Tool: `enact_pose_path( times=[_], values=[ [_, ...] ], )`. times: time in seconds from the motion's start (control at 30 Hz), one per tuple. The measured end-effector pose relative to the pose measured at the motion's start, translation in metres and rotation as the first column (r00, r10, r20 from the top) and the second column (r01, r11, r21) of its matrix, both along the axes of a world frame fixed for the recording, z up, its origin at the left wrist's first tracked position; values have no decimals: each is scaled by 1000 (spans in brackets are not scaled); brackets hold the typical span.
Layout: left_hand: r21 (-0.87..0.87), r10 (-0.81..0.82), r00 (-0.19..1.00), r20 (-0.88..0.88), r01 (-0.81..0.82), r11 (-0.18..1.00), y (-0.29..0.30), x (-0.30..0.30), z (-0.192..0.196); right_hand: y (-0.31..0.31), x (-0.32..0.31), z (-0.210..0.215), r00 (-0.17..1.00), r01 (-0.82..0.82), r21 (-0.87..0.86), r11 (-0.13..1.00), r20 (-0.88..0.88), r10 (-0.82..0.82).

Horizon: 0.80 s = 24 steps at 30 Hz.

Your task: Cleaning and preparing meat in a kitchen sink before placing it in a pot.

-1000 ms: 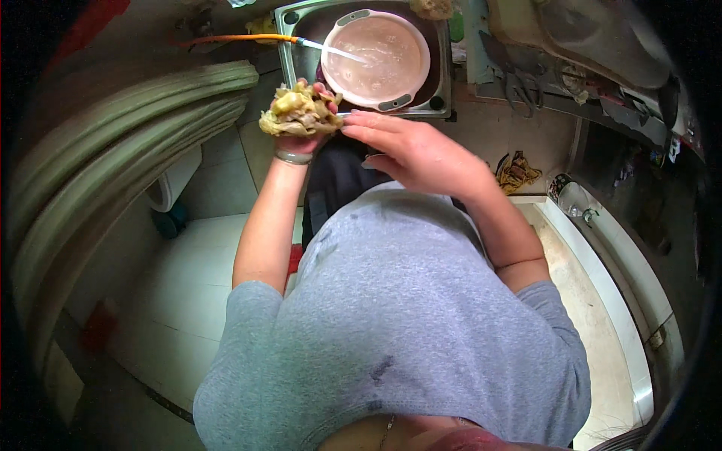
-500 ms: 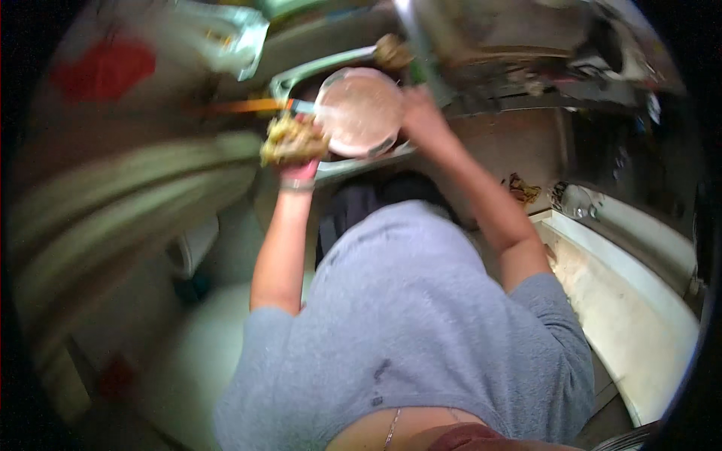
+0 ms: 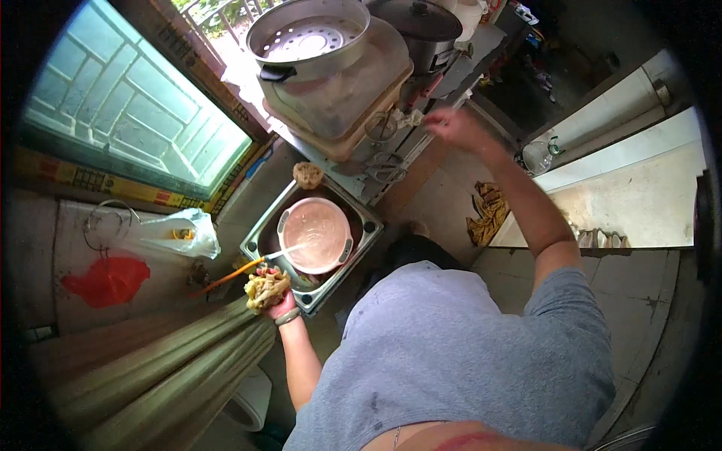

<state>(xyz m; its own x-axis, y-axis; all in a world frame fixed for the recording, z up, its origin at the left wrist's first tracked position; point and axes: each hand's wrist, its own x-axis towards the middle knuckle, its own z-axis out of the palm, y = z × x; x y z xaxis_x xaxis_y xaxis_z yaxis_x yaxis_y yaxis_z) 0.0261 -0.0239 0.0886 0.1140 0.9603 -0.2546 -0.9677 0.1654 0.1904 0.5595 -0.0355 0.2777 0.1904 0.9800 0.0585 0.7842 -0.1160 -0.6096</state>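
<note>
My left hand (image 3: 283,307) is closed around a knobby, yellowish clump (image 3: 267,289), held palm up beside the sink. Just beyond it, a pink basin (image 3: 316,234) full of water sits in the metal sink (image 3: 368,225). Water runs into the basin from the pale end of an orange hose (image 3: 239,275). My right arm reaches far out to the right, and my right hand (image 3: 455,124) has its fingers stretched toward a crumpled whitish thing (image 3: 408,118) at the counter's edge. Whether the fingertips touch it I cannot tell.
A brown scrubber-like lump (image 3: 307,175) rests on the sink's far corner. On the counter stand a steamer pot (image 3: 308,37), a large translucent tub (image 3: 338,98) and a lidded dark cooker (image 3: 417,30). Strainers (image 3: 385,169) hang at its side. A curtain (image 3: 188,361) hangs close on my left.
My right hand has left the basin's right side and swung out toward the counter's edge. The view has turned; my left hand still holds the yellowish clump near the basin.
</note>
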Motion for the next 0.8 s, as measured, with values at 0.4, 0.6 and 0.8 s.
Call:
enact_pose_path(
  times=[0.4, 0.6, 0.8],
  values=[
    [47, 315, 942, 115, -322, 946, 50, 151, 69, 255, 266, 21, 747, 72, 197, 978, 639, -183],
    [141, 232, 969, 83, -242, 960, 48, 248, 82, 308, 316, 7, 794, -90, 49, 995, 607, 42],
    [218, 190, 981, 39, -194, 957, 44, 315, 106, 313, 312, 11, 858, -78, 33, 996, 512, 50]
  ],
)
